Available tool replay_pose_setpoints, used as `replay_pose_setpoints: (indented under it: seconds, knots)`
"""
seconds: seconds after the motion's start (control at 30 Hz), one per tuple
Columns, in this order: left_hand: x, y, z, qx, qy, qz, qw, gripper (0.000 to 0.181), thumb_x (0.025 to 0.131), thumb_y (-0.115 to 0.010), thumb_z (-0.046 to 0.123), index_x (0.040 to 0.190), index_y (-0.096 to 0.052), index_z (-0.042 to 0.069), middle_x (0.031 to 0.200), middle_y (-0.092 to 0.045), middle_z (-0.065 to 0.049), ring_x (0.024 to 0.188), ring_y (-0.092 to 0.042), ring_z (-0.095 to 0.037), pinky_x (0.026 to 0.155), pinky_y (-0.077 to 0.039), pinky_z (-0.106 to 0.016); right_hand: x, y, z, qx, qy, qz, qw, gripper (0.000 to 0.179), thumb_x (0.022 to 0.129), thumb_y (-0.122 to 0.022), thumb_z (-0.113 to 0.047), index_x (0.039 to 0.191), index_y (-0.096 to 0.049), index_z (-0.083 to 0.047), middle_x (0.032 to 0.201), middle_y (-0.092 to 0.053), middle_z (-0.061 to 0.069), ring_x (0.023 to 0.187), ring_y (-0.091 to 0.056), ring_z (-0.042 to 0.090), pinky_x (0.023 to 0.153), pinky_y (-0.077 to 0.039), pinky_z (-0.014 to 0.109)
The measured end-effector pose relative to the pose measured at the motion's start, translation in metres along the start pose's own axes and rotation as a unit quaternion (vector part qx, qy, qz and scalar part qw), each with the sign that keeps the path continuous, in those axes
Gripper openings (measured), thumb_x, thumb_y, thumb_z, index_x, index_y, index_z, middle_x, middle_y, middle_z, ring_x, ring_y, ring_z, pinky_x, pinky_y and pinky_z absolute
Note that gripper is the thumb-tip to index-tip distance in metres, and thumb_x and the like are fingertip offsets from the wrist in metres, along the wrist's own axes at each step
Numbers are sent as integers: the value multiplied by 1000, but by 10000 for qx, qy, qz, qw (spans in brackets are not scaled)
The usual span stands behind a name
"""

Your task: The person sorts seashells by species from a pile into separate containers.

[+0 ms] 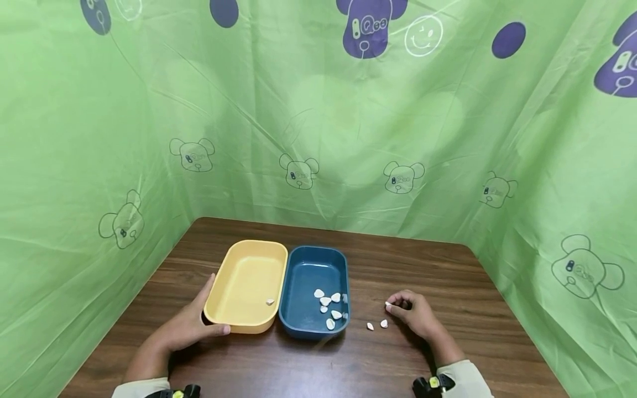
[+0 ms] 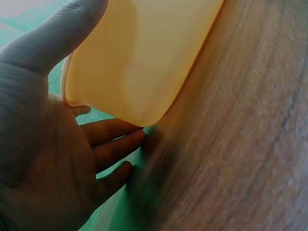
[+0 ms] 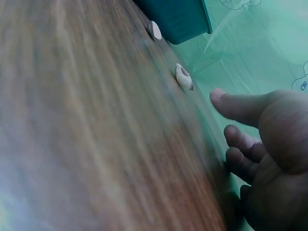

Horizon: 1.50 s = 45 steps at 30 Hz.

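Observation:
My left hand (image 1: 186,329) holds the near left corner of a yellow container (image 1: 246,245). Its thumb lies along the near wall and its other fingers are at the left side. One small white shell (image 1: 270,302) rests inside the yellow container. Between the thumb and forefinger of my right hand (image 1: 415,316), a small white shell (image 1: 387,303) is pinched just over the table; the right wrist view hides it. Two more loose shells, one nearer the container (image 1: 370,326) and a second shell (image 3: 183,77), lie on the table beside that hand.
A blue container (image 1: 311,334) stands against the right side of the yellow one, with several white shells (image 1: 325,301) toward its right side. Both sit on a brown wooden table (image 1: 398,265). Green printed curtains (image 1: 323,127) surround the table's back and sides.

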<state>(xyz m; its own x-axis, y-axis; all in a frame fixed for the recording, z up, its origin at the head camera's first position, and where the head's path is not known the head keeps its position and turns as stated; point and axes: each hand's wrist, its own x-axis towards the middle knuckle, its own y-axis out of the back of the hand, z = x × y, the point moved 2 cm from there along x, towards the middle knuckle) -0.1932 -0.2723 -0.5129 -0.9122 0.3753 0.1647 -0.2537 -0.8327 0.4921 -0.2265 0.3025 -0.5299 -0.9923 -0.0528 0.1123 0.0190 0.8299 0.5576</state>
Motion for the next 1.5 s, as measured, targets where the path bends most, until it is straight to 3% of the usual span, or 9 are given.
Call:
replay_pose_setpoints:
  seconds: [0.2,0.37,0.6,0.73,1.0,1.5]
  knots:
    - [1,0,1,7,59,-4,10000,136,86,-91,17,175,11,9,178,1,-39,159,-14,-62,105,-16,5,3,5,-7,572,-47,-89,9983,11,95,-84,-6,101,-78,1,71,-62,6,55,-53,10,52,-46,24]
    - [4,0,3,93,11,-17,10000,136,86,-92,19,176,9,11,178,0,-39,159,-15,-62,106,-16,5,4,13,-16,595,181,70,9980,11,96,-82,-5,102,-76,3,74,-66,17,53,-56,15,49,-48,27]
    - [3,0,2,145,29,9,9999,136,85,-92,20,176,9,10,178,-2,-39,158,-17,-63,107,-16,4,11,19,-32,26,320,358,9988,9,95,-84,-10,99,-79,-4,79,-66,1,73,-56,5,66,-48,22]
    - [0,0,-1,158,128,2,9998,136,86,-91,21,176,10,10,179,-4,-37,158,-20,-61,107,-17,3,17,19,-48,-29,335,377,9987,8,96,-84,-12,98,-79,-6,76,-62,-3,72,-54,5,64,-45,22]
    - [-4,1,0,188,106,21,9998,134,87,-91,22,176,9,8,178,-5,-39,157,-21,-62,107,-17,3,29,7,-86,97,384,167,9991,10,97,-83,-13,100,-79,-4,72,-51,-5,66,-47,5,60,-40,23]
    - [-3,-1,0,79,154,11,9998,135,87,-90,22,176,10,9,179,-3,-37,159,-17,-60,106,-15,4,50,-31,-133,330,516,-9,9981,7,96,-83,-9,98,-80,-4,72,-50,-1,68,-47,9,62,-39,23]
